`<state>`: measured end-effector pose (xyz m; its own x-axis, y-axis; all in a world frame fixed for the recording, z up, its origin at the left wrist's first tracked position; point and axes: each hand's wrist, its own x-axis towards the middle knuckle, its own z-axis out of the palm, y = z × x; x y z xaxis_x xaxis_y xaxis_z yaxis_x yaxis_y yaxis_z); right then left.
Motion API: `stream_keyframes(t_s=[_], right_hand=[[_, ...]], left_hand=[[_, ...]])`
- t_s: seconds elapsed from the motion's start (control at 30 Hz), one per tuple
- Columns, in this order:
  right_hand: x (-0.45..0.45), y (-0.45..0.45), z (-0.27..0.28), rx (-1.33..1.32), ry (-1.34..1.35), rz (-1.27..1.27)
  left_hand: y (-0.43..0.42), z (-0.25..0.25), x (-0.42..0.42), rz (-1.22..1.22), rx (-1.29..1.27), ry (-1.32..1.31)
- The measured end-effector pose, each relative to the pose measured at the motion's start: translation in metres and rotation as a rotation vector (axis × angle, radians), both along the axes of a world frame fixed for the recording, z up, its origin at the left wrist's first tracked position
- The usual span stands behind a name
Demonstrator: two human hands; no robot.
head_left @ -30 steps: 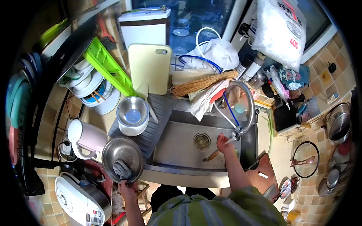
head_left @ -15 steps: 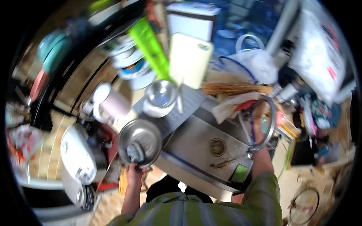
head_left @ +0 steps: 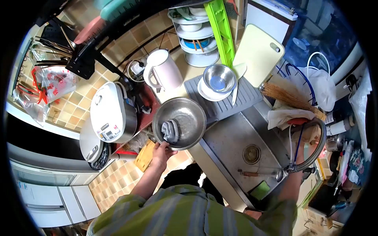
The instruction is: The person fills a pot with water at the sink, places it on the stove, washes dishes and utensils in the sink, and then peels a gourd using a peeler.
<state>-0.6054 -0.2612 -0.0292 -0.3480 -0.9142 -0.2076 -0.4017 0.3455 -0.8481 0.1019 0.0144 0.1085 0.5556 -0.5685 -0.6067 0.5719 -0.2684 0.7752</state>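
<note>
Sink point(head_left: 232, 137) beside steel bowl point(head_left: 189, 118).

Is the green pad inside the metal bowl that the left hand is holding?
No, the green pad lies in the sink; the metal bowl contains a crumpled grey cloth.

Pale beige desk point(head_left: 213, 173), steel sink point(head_left: 229, 135) set into it, grey ridged drainboard point(head_left: 246, 94) at the sink's side, pale pink jug point(head_left: 167, 74) upright near the drainboard, white tiered rack point(head_left: 201, 59) with dishes near the tiled wall point(head_left: 141, 32).
</note>
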Motion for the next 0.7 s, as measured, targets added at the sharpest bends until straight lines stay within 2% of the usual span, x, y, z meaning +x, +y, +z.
stream_keyframes(t_s=[0.07,0.1,0.2,0.27,0.3,0.37,0.47,0.5,0.57,0.67,0.7], right_hand=[[0.009,0.032,-0.013,-0.132,-0.299,0.070],[0.018,0.059,-0.022,-0.203,-0.540,0.067],[0.084,0.170,-0.030,-0.233,-1.002,-0.073],[0.107,0.241,-0.041,0.247,0.692,0.474],[0.128,0.273,-0.047,-0.287,1.158,0.443],[0.177,0.282,-0.012,0.138,0.235,0.168],[0.201,0.301,-0.004,0.219,0.367,0.118],[0.213,0.307,-0.004,0.152,0.365,0.095],[0.242,0.309,-0.006,0.004,0.353,0.054],[0.275,0.304,0.009,0.027,0.189,0.098],[0.289,0.304,0.021,0.016,0.209,0.127]], left_hand=[[-0.006,0.003,0.000,-0.031,-0.028,0.018],[-0.008,0.003,0.001,-0.044,-0.042,0.029],[-0.018,0.006,0.002,-0.060,-0.058,0.057],[-0.023,0.010,0.002,-0.058,-0.060,0.061],[-0.027,0.013,0.001,-0.056,-0.065,0.055],[-0.038,0.018,0.001,-0.070,-0.087,0.033],[-0.046,0.011,0.006,-0.127,-0.126,0.048],[-0.049,0.004,0.009,-0.146,-0.124,0.048],[-0.054,0.006,0.008,-0.154,-0.121,0.027],[-0.059,0.011,0.005,-0.201,-0.132,0.027],[-0.060,0.012,0.004,-0.214,-0.109,0.016]])
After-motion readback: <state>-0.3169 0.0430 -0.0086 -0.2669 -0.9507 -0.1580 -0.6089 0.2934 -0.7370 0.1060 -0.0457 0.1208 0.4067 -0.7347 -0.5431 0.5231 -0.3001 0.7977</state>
